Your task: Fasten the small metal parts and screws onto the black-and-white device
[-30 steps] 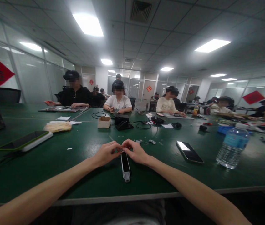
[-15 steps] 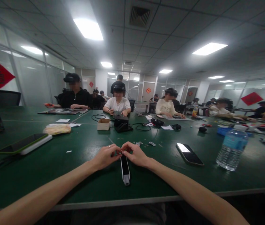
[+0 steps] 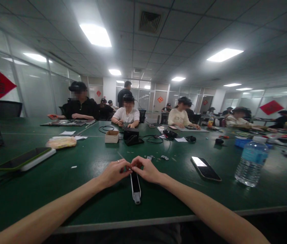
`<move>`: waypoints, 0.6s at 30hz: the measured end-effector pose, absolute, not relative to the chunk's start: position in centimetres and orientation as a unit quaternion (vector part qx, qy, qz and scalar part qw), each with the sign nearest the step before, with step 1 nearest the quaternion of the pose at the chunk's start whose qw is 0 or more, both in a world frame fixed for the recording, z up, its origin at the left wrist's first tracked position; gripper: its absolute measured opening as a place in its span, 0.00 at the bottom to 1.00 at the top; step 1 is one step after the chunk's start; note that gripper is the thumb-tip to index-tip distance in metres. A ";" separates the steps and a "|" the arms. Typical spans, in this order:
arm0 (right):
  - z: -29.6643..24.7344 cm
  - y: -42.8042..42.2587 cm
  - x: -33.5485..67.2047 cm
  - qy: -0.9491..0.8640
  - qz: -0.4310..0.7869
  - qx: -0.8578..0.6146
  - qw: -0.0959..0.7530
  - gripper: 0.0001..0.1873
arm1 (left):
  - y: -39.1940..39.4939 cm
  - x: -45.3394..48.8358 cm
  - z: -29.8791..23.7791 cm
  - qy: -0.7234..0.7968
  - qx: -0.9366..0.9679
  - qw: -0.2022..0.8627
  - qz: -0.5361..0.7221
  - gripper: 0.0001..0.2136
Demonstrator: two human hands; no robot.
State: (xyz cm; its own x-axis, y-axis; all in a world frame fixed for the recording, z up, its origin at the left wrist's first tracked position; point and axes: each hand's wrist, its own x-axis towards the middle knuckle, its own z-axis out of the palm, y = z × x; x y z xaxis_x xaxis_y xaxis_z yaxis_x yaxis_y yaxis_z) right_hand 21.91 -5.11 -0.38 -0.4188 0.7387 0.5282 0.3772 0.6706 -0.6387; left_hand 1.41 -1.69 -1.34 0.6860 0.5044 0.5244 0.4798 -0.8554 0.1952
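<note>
Slim device (image 3: 136, 188), white casing with a dark upper face, lies on the green table (image 3: 97, 206), narrow grey end toward the wearer, far end under the fingers. Lying lengthwise before the body, it seems set so that both hands reach that far end equally.

Left hand (image 3: 114, 173), ring on one finger, comes in from the device's left; thumb and fingertips drawn together at its far end. Right hand (image 3: 145, 168) mirrors it from the right, fingers curled, tips meeting the left's. Whether either pinches a tiny part, cannot tell: the fingers cover the spot. The close two-handed grip suggests fine work, each hand steadying the other.

Just beyond the device, slightly right: small metal parts (image 3: 164, 158), loosely scattered, probably left there for easy reach.

Well right of the device: a phone (image 3: 205, 168), part of its screen lit, then an upright water bottle (image 3: 252, 164), both likely put outside the working space. Well left of it: a green-edged slab (image 3: 21, 159). Farther beyond the device: an open carton (image 3: 112, 137) beside a black box (image 3: 131, 133); past these, a co-worker in white (image 3: 126, 116), seated.
</note>
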 end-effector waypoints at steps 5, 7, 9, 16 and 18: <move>-0.2 -5.2 21.9 -0.815 0.218 -0.344 0.411 0.04 | -1.6 1.3 -1.5 0.260 0.919 0.019 0.295 0.05; -0.1 -5.3 21.9 -0.815 0.216 -0.344 0.412 0.04 | -1.6 1.3 -1.5 0.259 0.919 0.019 0.296 0.05; 0.0 -5.4 21.9 -0.816 0.216 -0.344 0.411 0.03 | -1.7 1.3 -1.4 0.259 0.919 0.020 0.298 0.05; 0.0 -5.5 21.9 -0.820 0.212 -0.347 0.403 0.04 | -2.3 1.4 -1.0 0.267 0.918 0.025 0.294 0.04; 0.0 -5.5 21.9 -0.820 0.210 -0.350 0.400 0.05 | -2.3 1.4 -1.1 0.270 0.917 0.025 0.293 0.05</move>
